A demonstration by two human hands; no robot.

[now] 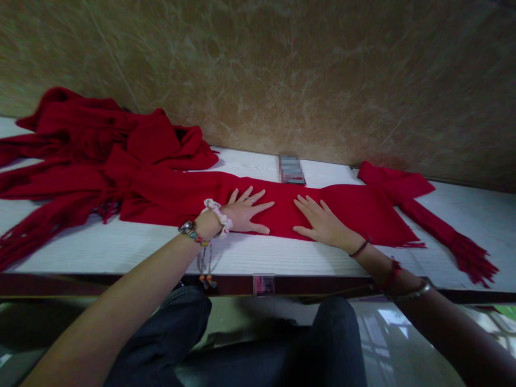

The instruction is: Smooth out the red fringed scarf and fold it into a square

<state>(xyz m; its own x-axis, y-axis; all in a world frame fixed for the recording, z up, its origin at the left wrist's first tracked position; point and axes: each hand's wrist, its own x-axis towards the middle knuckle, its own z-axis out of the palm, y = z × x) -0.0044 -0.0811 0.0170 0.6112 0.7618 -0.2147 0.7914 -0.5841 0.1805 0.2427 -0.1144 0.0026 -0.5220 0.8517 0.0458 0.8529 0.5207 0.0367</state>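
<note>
A long red scarf (355,207) lies flat across a white table (121,250), its fringed end trailing off to the right. My left hand (245,210) rests palm down on the scarf's middle, fingers spread and open. Just to its right, my right hand (320,221) also lies flat on the red cloth with fingers stretched out. The two hands are a short gap apart. Beaded bracelets and a scrunchie are on my left wrist, cords and a bangle on my right.
A heap of several crumpled red scarves (100,145) with fringes fills the table's left side. A small dark blurred object (291,169) lies at the table's back edge by the brown marbled wall (282,70). My knees in dark trousers (258,344) are below the table's front edge.
</note>
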